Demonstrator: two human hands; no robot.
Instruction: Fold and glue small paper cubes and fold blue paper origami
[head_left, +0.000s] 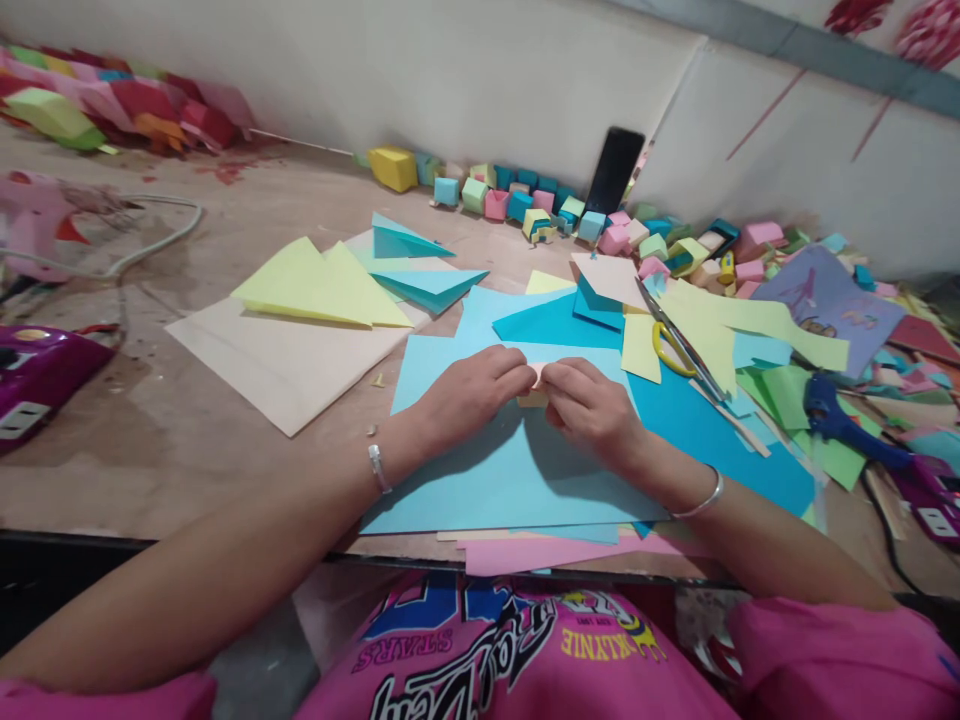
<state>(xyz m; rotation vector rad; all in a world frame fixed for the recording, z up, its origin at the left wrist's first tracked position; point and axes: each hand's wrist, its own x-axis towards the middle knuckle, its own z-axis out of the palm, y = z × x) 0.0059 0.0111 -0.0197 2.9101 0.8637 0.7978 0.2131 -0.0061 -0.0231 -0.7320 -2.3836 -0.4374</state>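
A small piece of pale cream-coloured folded paper [533, 398] is pinched between the fingertips of my left hand [480, 385] and my right hand [589, 405]. Both hands are closed on it, and they cover most of its shape. Beneath them lies a large light blue sheet of paper [465, 480]. Just beyond my fingers is a darker blue folded paper [536, 320]. Scissors with a yellow handle [673, 348] lie to the right of my right hand, on yellow paper strips [705, 320].
Small coloured paper boxes [517, 205] line the wall, where a dark phone [615, 170] leans upright. Folded yellow paper [315, 285] rests on a cream sheet [292, 375] at left. A blue glue gun [855, 420] lies right, a pink glue gun [34, 225] far left, and a purple power strip [49, 375] left.
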